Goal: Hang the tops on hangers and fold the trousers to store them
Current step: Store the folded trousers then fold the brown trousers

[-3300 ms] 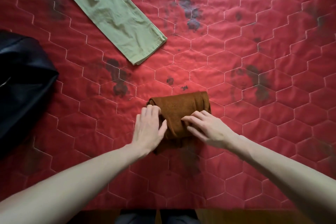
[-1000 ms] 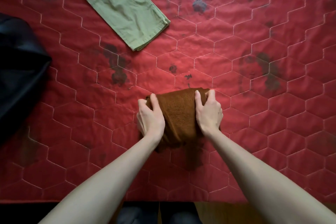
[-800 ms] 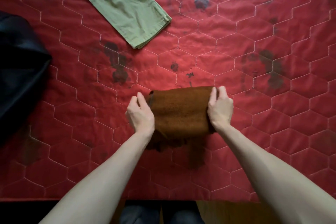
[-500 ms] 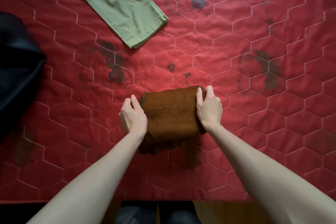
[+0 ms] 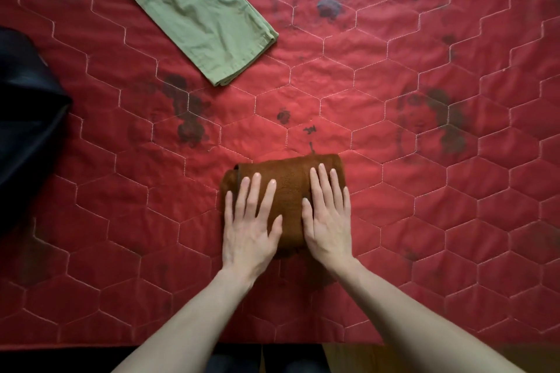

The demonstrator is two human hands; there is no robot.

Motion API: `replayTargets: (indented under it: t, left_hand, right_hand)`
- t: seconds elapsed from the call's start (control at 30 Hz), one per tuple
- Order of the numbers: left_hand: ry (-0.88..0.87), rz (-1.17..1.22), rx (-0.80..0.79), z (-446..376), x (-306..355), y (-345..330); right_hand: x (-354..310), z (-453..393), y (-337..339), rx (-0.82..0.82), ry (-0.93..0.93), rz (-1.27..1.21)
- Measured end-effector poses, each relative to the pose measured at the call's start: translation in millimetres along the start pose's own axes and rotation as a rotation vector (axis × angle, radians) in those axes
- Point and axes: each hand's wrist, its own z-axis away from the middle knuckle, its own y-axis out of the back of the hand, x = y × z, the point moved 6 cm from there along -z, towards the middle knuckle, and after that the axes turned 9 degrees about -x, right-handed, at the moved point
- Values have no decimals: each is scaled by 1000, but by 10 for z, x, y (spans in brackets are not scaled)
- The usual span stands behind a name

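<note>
Folded brown trousers (image 5: 291,179) lie as a compact bundle on the red quilted cover (image 5: 424,221), near its front edge. My left hand (image 5: 250,221) lies flat on the bundle's left half, fingers straight and spread. My right hand (image 5: 328,218) lies flat on its right half, fingers straight and pointing away from me. Both palms cover the near part of the bundle. Green trousers (image 5: 194,12) stretch diagonally from the top left, with their leg ends toward the middle.
A dark navy garment or bag (image 5: 27,130) sits at the left edge. The red cover has dark stains in several places. Its front edge runs along the bottom, with a wooden floor strip (image 5: 363,354) beyond.
My hands gripped the bundle's left and right sides half a second ago. Now both lie flat on top of it with straight fingers.
</note>
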Motion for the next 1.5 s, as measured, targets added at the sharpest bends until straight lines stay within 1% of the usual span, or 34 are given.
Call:
replayTargets:
  t: [0.1, 0.2, 0.23, 0.3, 0.33, 0.37, 0.43, 0.47, 0.5, 0.57, 0.63, 0.73, 0.83, 0.93, 1.03, 1.1, 1.17, 1.27, 1.5]
  left_hand:
    - [35, 37, -7, -44, -102, -96]
    - [86, 97, -2, -98, -121, -83]
    - [141, 144, 5, -72, -154, -65]
    - [333, 332, 3, 19, -242, -38]
    - [448, 451, -7, 74, -276, -36]
    - [560, 554, -17, 122, -298, -41]
    - [737, 690, -39, 184, -322, -53]
    - [788, 748, -51, 195, -340, -64]
    - [821, 814, -62, 198, -374, -83]
    - [856, 967, -100, 179, -462, -112]
    - [846, 1094, -140, 141, -535, -111]
    - [784, 1213, -174, 76, -578, -41]
    - [725, 1271, -162, 23, -648, 90]
    - [681, 1304, -180, -8, -716, 305]
    - [630, 1391, -212, -9, -722, 626]
    - [569, 1455, -206, -1, -670, 944]
    - [495, 1494, -187, 12, -583, 1352]
    - [399, 1504, -159, 70, -457, 2022]
    - [280, 1576, -112, 385, -33, 3260]
  right_hand:
    - [43, -51, -82, 2, -92, -94]
    - [34, -126, -80, -25, -69, -100]
    - [31, -123, -54, -26, -49, -116]
    - [49, -93, 24, -1, -35, -212]
    - [82, -78, 71, 22, -70, -303]
    - [136, -65, 107, 40, -146, -422]
    - [256, -19, 117, 22, -370, -668]
    - [306, 0, 112, -3, -459, -741]
    - [350, 5, 110, -29, -512, -783]
    - [417, -27, 111, -87, -531, -829]
    - [439, -86, 119, -165, -514, -866]
    - [387, -180, 138, -264, -484, -955]
    - [251, -246, 229, -338, -393, -1070]
    - [105, -290, 375, -380, -316, -1131]
    - [-86, -338, 596, -375, -270, -1190]
    - [-244, -325, 792, -382, -249, -1238]
    - [-416, -273, 1038, -383, -243, -1289]
    - [-693, -152, 1512, -327, -228, -1335]
    - [-1285, 43, 2842, -208, -75, -1250]
